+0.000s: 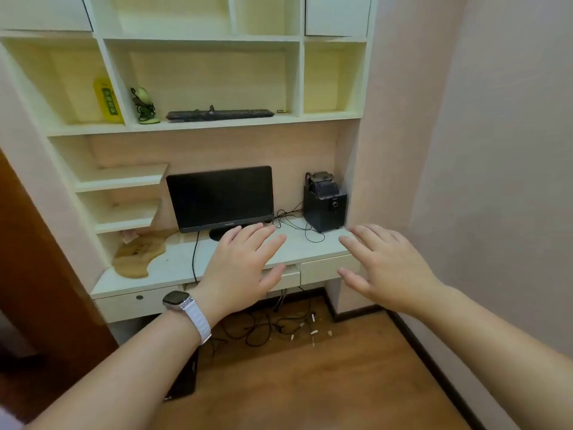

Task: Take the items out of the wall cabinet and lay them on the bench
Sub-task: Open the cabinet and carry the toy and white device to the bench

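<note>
Both hands empty, fingers spread: left hand, right hand hovering over the bench. Keyboard, green ornament, yellow packet still on cabinet shelf. Risks: keyboard cable snagging the ornament; monitor crowding the bench

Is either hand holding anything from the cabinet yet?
No, the left hand and right hand are both open and empty, and the keyboard lies on its shelf.

The left hand hides part of the monitor's stand. The upper cabinet doors run off the top edge. The yellow packet's print is unreadable.
</note>
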{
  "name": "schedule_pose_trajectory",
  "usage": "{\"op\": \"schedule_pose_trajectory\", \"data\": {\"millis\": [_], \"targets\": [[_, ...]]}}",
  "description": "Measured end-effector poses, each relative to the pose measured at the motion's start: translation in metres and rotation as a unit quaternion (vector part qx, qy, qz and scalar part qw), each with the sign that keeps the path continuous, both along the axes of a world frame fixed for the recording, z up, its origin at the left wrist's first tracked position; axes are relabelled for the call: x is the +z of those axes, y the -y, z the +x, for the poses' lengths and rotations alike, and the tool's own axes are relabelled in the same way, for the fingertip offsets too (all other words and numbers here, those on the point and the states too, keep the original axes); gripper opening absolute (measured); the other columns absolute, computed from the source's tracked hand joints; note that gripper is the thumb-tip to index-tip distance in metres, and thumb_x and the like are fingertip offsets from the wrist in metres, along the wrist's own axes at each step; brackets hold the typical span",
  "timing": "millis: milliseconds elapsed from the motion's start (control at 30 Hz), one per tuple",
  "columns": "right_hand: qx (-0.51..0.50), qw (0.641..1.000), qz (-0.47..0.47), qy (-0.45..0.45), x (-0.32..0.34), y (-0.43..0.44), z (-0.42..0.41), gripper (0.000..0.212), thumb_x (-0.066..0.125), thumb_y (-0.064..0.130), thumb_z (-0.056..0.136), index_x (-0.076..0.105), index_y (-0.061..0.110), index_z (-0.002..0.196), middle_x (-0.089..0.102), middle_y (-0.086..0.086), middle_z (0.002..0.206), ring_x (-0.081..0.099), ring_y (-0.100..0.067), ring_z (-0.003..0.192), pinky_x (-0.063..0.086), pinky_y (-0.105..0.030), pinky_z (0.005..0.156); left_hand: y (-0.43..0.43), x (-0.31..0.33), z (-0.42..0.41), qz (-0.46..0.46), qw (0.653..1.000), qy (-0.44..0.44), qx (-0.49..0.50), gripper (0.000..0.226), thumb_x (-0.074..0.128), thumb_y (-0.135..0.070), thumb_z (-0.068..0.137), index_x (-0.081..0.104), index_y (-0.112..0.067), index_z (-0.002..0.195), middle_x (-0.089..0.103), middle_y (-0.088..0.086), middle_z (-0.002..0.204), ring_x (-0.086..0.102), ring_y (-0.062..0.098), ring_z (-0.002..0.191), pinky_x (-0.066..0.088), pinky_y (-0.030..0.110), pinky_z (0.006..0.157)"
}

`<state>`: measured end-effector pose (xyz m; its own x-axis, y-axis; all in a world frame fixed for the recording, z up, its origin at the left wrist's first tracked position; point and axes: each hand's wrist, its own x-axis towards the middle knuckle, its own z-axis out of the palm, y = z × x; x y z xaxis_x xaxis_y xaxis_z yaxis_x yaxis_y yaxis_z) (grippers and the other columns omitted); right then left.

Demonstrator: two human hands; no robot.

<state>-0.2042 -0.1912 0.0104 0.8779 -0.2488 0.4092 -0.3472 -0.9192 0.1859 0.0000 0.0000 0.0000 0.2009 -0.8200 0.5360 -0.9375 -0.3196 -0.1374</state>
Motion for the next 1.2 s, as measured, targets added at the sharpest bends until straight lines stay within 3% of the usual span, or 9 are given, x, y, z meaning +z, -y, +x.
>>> {"op": "schedule_pose_trajectory", "data": {"millis": [400,733,1200], "targets": [[-0.038,0.999,-0.019,-0.002,-0.003,0.05,0.15,0.06,0.041,0.057,0.091,0.056,0.019,0.135,0.058,-0.006,0.136,0.05,-0.028,0.128,0.043,-0.042,0.101,0.069,-0.009,0.159,-0.045,0.998,0.007,-0.042,0.048,0.05,-0.046,0.092,0.059,-0.02,0.131,0.058,0.004,0.136,0.05,0.025,0.129,0.036,0.044,0.106],[-0.04,0.999,-0.008,0.009,-0.004,0.112,0.206,0.059,0.04,0.056,0.091,0.057,0.018,0.132,0.059,-0.005,0.134,0.052,-0.028,0.125,0.045,-0.042,0.099,0.142,-0.02,0.214,-0.046,0.996,-0.009,-0.072,0.046,0.053,-0.044,0.091,0.06,-0.018,0.129,0.06,0.006,0.133,0.051,0.026,0.126,0.04,0.044,0.103],[0.032,0.994,-0.028,0.097,0.002,0.32,0.256,0.056,0.05,0.051,0.086,0.065,0.012,0.123,0.065,-0.008,0.124,0.057,-0.031,0.117,0.043,-0.039,0.092,0.33,0.006,0.243,-0.047,0.997,0.045,-0.041,0.044,0.055,-0.042,0.089,0.063,-0.017,0.124,0.062,0.004,0.129,0.054,0.028,0.123,0.041,0.043,0.1]]}}
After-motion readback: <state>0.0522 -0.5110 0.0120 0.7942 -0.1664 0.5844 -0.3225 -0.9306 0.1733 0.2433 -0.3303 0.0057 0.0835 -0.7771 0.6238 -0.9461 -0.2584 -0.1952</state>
